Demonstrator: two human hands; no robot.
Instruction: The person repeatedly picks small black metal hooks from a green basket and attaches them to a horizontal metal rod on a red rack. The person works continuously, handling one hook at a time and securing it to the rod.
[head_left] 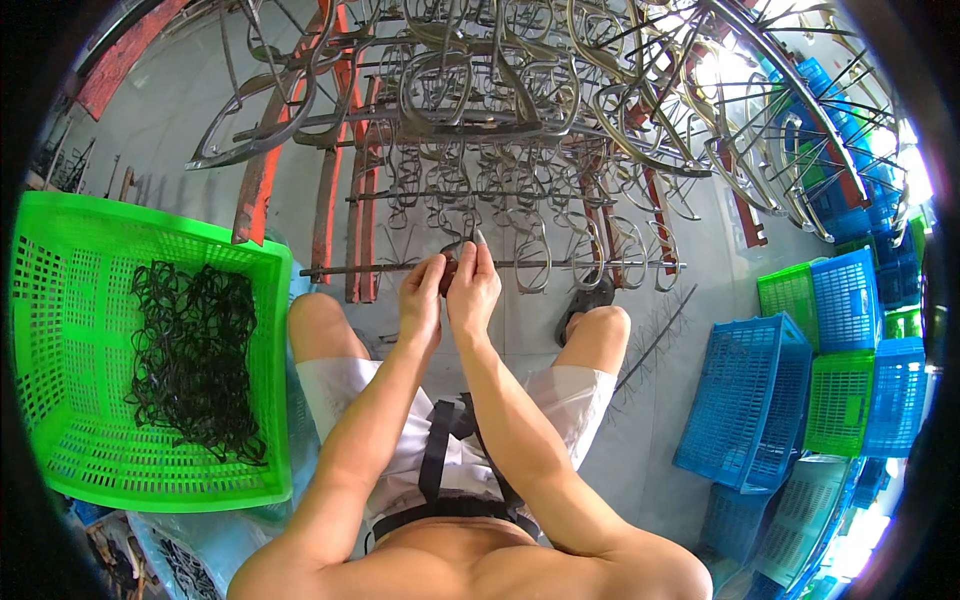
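In front of my knees, both my hands are raised close together at the lowest bar (390,268) of a rack. My left hand (421,302) is closed, its fingertips pinched near a small dark piece between the hands. My right hand (473,295) is closed beside it, the fingers pointing up. What each hand grips is mostly hidden by the fingers. Around and beyond them hang many bent metal loops (532,255), shaped like spectacle frames, on the rack's bars.
To my left stands a green plastic basket (278,400) holding a tangled heap of thin black frames (195,360). Orange-red rack posts (322,190) rise ahead. Blue crates (745,400) and green crates (840,400) are stacked at right. A spiky rod (655,345) lies on the floor.
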